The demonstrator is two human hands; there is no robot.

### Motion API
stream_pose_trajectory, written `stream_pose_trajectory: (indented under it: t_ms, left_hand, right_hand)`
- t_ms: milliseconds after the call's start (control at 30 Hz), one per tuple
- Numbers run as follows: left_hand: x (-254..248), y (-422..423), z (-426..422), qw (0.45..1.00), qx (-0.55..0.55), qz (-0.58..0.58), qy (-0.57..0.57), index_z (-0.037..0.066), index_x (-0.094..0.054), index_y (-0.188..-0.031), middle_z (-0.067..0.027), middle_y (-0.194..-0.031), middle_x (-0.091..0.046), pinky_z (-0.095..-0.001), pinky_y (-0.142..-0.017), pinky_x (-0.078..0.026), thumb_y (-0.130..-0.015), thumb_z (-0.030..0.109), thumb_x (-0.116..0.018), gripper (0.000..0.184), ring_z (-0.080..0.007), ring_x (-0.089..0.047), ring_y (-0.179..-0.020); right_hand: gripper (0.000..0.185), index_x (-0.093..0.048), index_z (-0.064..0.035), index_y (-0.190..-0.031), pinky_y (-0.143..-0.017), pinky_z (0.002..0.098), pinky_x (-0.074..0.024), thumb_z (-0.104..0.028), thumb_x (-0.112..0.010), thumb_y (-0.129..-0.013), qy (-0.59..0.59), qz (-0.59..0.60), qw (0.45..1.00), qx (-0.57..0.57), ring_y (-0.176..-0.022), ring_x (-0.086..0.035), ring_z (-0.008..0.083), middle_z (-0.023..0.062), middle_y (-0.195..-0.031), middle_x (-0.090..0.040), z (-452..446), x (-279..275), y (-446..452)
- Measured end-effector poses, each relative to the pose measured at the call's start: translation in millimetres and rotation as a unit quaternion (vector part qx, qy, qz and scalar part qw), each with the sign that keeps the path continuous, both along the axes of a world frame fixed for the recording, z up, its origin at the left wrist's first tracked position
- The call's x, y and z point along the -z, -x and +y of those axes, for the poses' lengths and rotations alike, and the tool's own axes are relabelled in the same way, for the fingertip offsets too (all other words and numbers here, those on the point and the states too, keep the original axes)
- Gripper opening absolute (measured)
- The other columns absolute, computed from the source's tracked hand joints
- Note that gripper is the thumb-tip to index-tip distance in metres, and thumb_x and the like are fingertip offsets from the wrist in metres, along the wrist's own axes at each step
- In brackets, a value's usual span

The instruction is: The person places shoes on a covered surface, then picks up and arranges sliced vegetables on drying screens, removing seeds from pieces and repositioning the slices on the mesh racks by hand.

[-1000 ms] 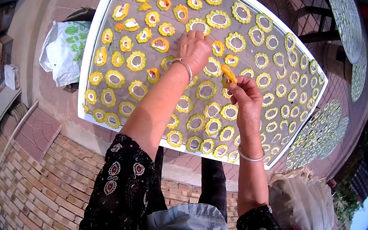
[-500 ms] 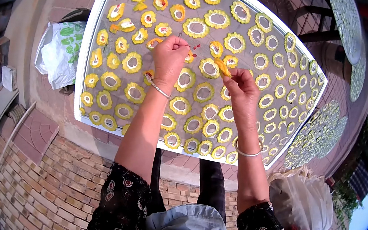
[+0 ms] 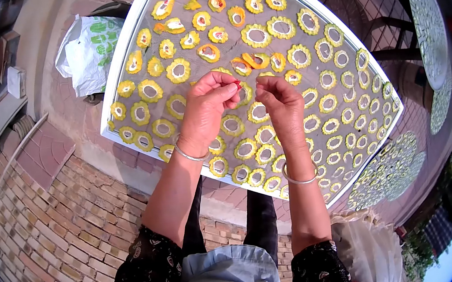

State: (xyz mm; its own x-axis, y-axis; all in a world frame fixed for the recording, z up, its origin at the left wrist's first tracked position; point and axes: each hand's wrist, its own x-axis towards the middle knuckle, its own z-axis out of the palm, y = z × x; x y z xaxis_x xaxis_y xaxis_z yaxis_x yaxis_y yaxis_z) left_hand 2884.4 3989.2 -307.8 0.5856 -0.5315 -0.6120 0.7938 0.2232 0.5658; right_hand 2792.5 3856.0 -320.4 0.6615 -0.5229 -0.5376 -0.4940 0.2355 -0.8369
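Observation:
My left hand (image 3: 210, 106) pinches a small red seed (image 3: 238, 85) between thumb and fingertips, above the mesh screen (image 3: 196, 82). Close beside it, my right hand (image 3: 283, 103) has its thumb and fingers pressed together; whatever they hold, if anything, is too small to make out. Bitter melon slices (image 3: 178, 71), yellow-green rings with scalloped edges, cover the mesh. Just beyond my fingertips lies a curled orange-yellow melon piece (image 3: 255, 60). Nearby, a ripe slice (image 3: 208, 53) has pale pulp with red in its centre. My hands hide some slices underneath.
A white frame (image 3: 118, 92) edges the screen. Left of it sits a white plastic bag with green print (image 3: 90, 53). Round trays (image 3: 427, 26) of slices stand at the right, and a pale sack (image 3: 369, 250) lies at lower right. Brick paving (image 3: 62, 229) spreads below.
The orange-yellow piece has left my right hand and one like it now lies on the mesh. My left hand has drawn back towards me with a red seed. The view has shifted slightly.

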Motion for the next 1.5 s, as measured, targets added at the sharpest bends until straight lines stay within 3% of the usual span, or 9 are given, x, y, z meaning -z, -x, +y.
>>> stream_pose_trajectory:
  t_ms: [100,233,400,633,800,1100,1200,1300,1500]
  left_hand:
    - [-29.1,5.5,1.6,0.999,0.017,-0.01,0.027,0.004,-0.057,-0.093,-0.0041,-0.085,-0.061,-0.0231,-0.065,-0.042,-0.084,0.003,-0.058,0.009,-0.0102,-0.055,-0.074]
    - [-82.9,8.9,3.1,0.999,0.021,-0.023,0.027,0.003,-0.058,-0.091,-0.0032,-0.083,-0.062,-0.021,-0.063,-0.043,-0.083,0.002,-0.06,0.008,-0.0072,-0.055,-0.071]
    - [-148.0,9.9,17.6,0.996,0.052,-0.066,0.034,0.0,-0.059,-0.089,-0.0045,-0.08,-0.062,-0.0205,-0.06,-0.044,-0.082,0.003,-0.061,0.009,-0.0077,-0.056,-0.068]
    - [-237.7,13.4,29.6,0.992,0.051,-0.115,-0.019,-0.001,-0.06,-0.088,-0.0048,-0.078,-0.062,-0.019,-0.057,-0.045,-0.084,0.006,-0.06,0.008,-0.0063,-0.056,-0.065]
    - [-288.0,18.5,37.9,0.984,0.058,-0.169,-0.029,-0.002,-0.06,-0.088,-0.0026,-0.081,-0.062,-0.0184,-0.059,-0.045,-0.083,0.004,-0.06,0.008,-0.005,-0.056,-0.068]
    - [-331.2,37.2,51.3,0.963,0.057,-0.257,-0.058,-0.001,-0.059,-0.092,-0.0025,-0.082,-0.061,-0.0185,-0.058,-0.043,-0.082,-0.003,-0.059,0.011,-0.0046,-0.054,-0.069]
    - [-342.0,43.9,52.0,0.96,0.042,-0.269,-0.061,-0.003,-0.06,-0.089,-0.0025,-0.083,-0.062,-0.0195,-0.064,-0.048,-0.081,-0.007,-0.057,0.009,-0.0048,-0.057,-0.073]
    - [-344.5,50.9,52.7,0.948,0.038,-0.308,-0.07,-0.003,-0.06,-0.087,-0.0033,-0.082,-0.062,-0.02,-0.061,-0.048,-0.08,-0.007,-0.058,0.009,-0.0055,-0.058,-0.072]
    - [-356.8,61.9,50.7,0.885,0.024,-0.438,-0.153,-0.001,-0.06,-0.081,-0.0044,-0.075,-0.058,-0.0217,-0.054,-0.045,-0.075,-0.009,-0.059,0.01,-0.0073,-0.056,-0.062]
  right_hand:
    - [0.026,-0.061,-0.0025,-0.107,-0.061,0.0191,-0.0454,-0.004,-0.067,-0.082,-0.157,-0.074,0.984,0.025,-0.076,-0.057,0.0057,0.0004,-0.089,-0.063,12.4,-61.4,4.4]
    - [0.025,-0.061,-0.0013,-0.103,-0.061,0.0185,-0.0449,-0.006,-0.069,-0.08,-0.169,-0.117,0.978,0.021,-0.074,-0.057,0.0065,0.0009,-0.085,-0.063,23.2,-112.1,-2.0]
    - [0.011,-0.063,-0.0014,-0.095,-0.048,0.0161,-0.0392,-0.007,-0.063,-0.085,-0.118,-0.114,0.986,-0.015,-0.06,-0.054,0.0026,0.0007,-0.075,-0.062,24.6,-170.9,-2.8]
    - [0.007,-0.061,-0.0008,-0.091,-0.045,0.0172,-0.0378,-0.004,-0.062,-0.084,-0.181,-0.112,0.977,-0.026,-0.057,-0.054,0.0039,0.0008,-0.072,-0.06,28.5,-250.1,-1.0]
    - [0.005,-0.061,-0.0014,-0.088,-0.045,0.0173,-0.0371,-0.003,-0.061,-0.084,-0.151,-0.102,0.981,-0.069,-0.058,-0.054,0.004,0.0005,-0.068,-0.059,35.3,-295.2,4.4]
    - [0.007,-0.061,-0.0001,-0.089,-0.045,0.0182,-0.0403,-0.004,-0.06,-0.084,-0.125,-0.097,0.982,-0.102,-0.059,-0.057,0.005,0.0009,-0.068,-0.06,46.7,-349.3,13.0]
    - [0.007,-0.062,0.0008,-0.09,-0.045,0.0184,-0.0417,-0.004,-0.06,-0.084,-0.122,-0.106,0.982,-0.101,-0.059,-0.057,0.0052,0.0015,-0.068,-0.06,48.7,-357.3,17.6]
    - [0.008,-0.062,0.0016,-0.09,-0.045,0.0184,-0.0423,-0.004,-0.06,-0.084,-0.118,-0.11,0.981,-0.107,-0.058,-0.057,0.0053,0.0022,-0.069,-0.061,48.7,-363.6,22.4]
    - [0.01,-0.062,0.0029,-0.092,-0.047,0.0195,-0.0444,-0.003,-0.059,-0.085,-0.119,-0.115,0.98,-0.111,-0.059,-0.058,0.0063,0.0032,-0.071,-0.061,50.4,-376.5,30.7]
